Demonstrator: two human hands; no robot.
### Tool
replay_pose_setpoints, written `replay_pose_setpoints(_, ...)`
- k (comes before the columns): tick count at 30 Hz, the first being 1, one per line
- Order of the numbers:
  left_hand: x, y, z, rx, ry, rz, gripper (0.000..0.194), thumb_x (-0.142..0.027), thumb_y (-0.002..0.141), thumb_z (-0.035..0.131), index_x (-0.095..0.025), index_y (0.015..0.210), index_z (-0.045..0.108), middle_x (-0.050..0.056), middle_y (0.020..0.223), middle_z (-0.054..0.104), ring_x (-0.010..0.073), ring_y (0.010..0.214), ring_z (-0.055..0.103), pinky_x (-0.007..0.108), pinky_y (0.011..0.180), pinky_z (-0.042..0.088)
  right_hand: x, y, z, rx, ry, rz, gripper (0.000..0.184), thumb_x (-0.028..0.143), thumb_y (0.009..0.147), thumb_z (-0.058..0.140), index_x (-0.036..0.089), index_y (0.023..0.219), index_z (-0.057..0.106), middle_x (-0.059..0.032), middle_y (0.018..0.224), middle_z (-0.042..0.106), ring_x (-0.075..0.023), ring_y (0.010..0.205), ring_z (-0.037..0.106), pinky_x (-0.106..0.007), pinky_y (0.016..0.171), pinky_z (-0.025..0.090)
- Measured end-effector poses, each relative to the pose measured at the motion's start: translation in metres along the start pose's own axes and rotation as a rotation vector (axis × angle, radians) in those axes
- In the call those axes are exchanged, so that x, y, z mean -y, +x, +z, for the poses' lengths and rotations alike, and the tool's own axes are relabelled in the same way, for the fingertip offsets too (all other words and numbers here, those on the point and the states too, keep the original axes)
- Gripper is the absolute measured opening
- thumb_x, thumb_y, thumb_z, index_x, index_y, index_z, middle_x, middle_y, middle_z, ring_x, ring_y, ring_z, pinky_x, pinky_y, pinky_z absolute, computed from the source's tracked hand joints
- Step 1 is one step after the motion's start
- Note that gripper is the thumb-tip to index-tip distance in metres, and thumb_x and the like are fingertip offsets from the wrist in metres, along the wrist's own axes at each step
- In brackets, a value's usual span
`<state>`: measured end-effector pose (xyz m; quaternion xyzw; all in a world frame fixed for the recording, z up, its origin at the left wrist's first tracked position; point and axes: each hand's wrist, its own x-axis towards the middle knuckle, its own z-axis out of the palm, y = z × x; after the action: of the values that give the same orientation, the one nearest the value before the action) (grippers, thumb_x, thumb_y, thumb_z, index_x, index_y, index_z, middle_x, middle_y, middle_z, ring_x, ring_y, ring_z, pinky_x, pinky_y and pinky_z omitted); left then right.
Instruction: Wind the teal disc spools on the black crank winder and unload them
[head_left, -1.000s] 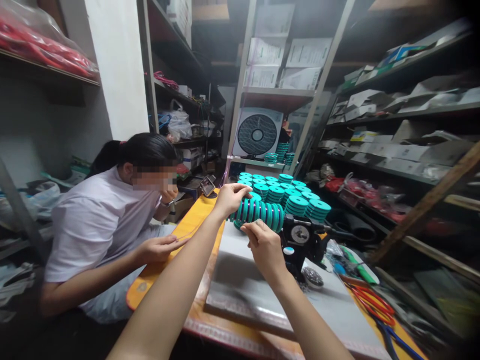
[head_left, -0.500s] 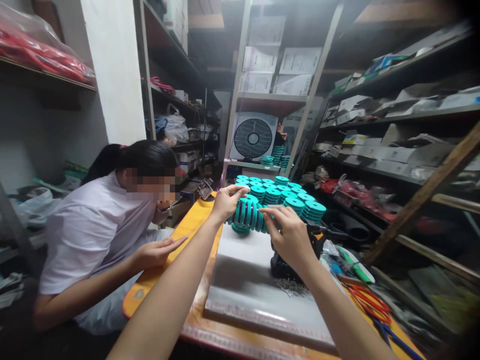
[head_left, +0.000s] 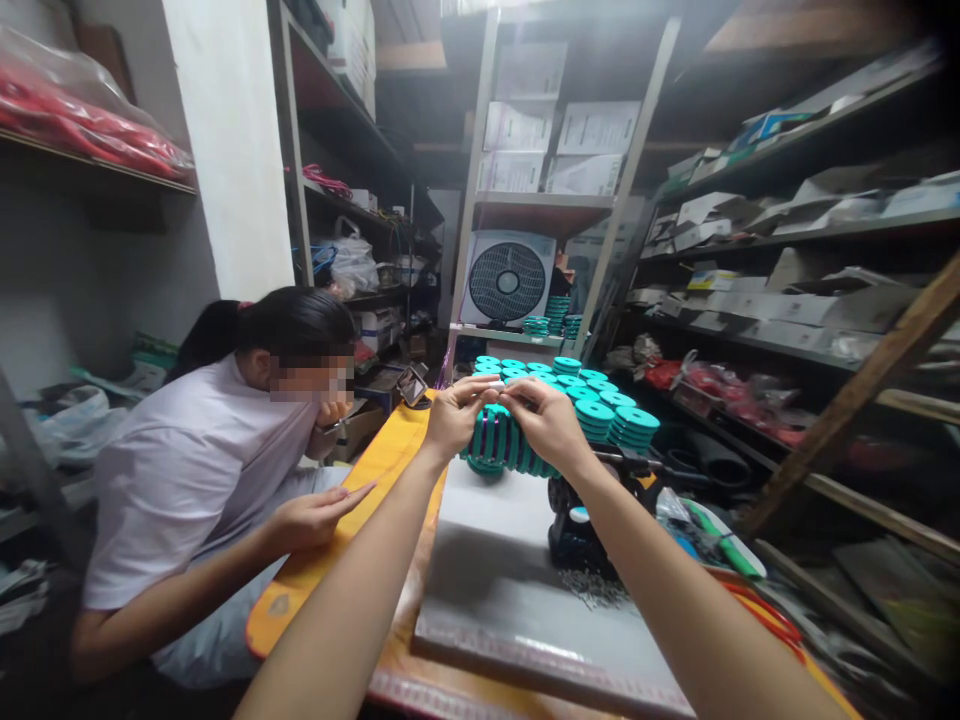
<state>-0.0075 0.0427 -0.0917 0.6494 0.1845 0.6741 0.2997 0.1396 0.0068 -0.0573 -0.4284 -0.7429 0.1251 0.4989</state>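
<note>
In a crowded storeroom, a person (head_left: 172,460) in a pale shirt sits, head bowed, on the left side of the orange counter (head_left: 281,600). At the far end I see a small device (head_left: 411,387); beyond, a box fan (head_left: 507,282) stands on a rack (head_left: 544,200) beneath stacked white boxes (head_left: 516,128). I count open cartons (head_left: 705,222) and red bags (head_left: 712,385) among the shelving at right.

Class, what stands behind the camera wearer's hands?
Behind the left hand and right hand stand stacks of teal spools; the hands cover some, so their number cannot be told.
</note>
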Motion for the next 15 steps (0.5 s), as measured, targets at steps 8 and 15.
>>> replay_pose_setpoints(8, -0.002, -0.018, 0.0, -0.104, 0.009, 0.029, 0.022, -0.036, 0.083, 0.064, -0.019, 0.092, 0.073, 0.003, 0.078, 0.073, 0.0147, 0.074, 0.068, 0.027, 0.074, 0.053, 0.018, -0.033, 0.0, 0.05, 0.315, 0.053, 0.057, 0.065, 0.079, 0.048, 0.008, 0.09, 0.048, -0.007, 0.105, 0.057, 0.0011, 0.07, 0.053, -0.01, 0.06, 0.048)
replay_pose_setpoints(15, -0.002, -0.016, 0.001, -0.09, 0.021, 0.02, 0.024, -0.038, 0.082, 0.065, -0.018, 0.093, 0.073, 0.003, 0.072, 0.072, 0.0142, 0.068, 0.068, 0.025, 0.068, 0.053, 0.01, -0.08, 0.038, 0.001, 0.063, 0.119, 0.041, 0.045, 0.092, 0.037, 0.008, 0.087, 0.053, -0.0035, 0.074, 0.056, 0.0026, 0.063, 0.05, -0.005, 0.06, 0.04)
